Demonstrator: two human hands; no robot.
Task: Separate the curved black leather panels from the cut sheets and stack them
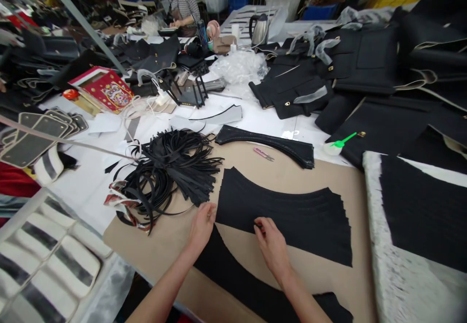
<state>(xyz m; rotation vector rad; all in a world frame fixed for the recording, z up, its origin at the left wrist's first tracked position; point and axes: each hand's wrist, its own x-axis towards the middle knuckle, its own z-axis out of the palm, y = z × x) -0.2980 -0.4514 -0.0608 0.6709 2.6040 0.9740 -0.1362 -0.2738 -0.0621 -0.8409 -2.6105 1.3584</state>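
Several curved black panels [280, 211], looking like leather or fabric, lie overlapped in a fanned stack on a tan board. My right hand [272, 245] is at the stack's lower edge, thumb and fingers pinched on a panel's edge. Just left of the stack is my left hand [202, 225], its fingers curled together; what they hold, if anything, is hidden. Another black curved panel [248, 284] lies nearer me, partly beneath my forearms. Beyond my left hand lies a bundle of thin black strips [197, 177]. Pink thread snips [263, 154] rest behind the stack.
A narrow stack of black curved pieces [266, 143] lies behind the snips. At right stand a white tub with a green brush [337, 145] and a pale slab [375, 206] bearing black material. Black bag parts [365, 65] are heaped behind. A person [182, 2] sits across the table.
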